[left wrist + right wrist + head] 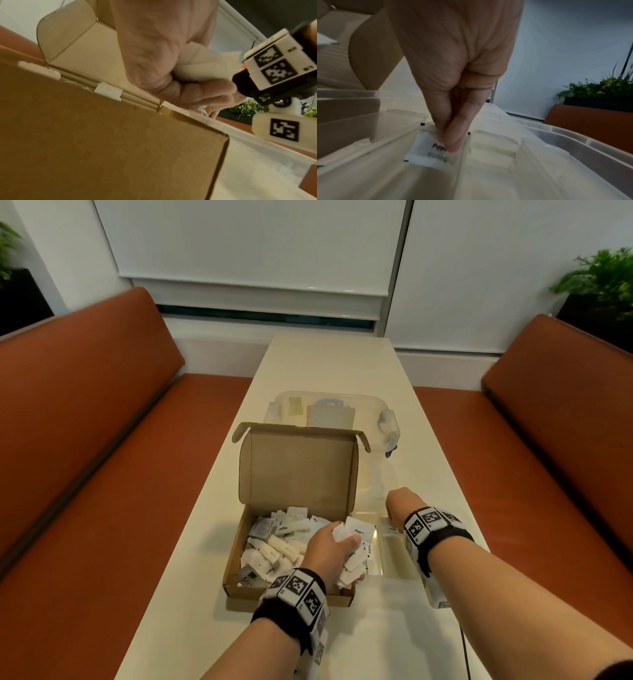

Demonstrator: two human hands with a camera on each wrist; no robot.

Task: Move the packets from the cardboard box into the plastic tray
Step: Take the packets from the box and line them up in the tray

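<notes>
Barely begun, by my judgement: the cardboard box (239,556) on the desk (329,361) is heaped with packets (281,537), while the plastic tray (488,180) just beside it shows only 1. The right hand (453,67) pinches that pepper packet (426,152) down in a tray compartment. The left hand (329,553), inside the box, closes its grip around several packets. Nearly everything remains to move.
</notes>
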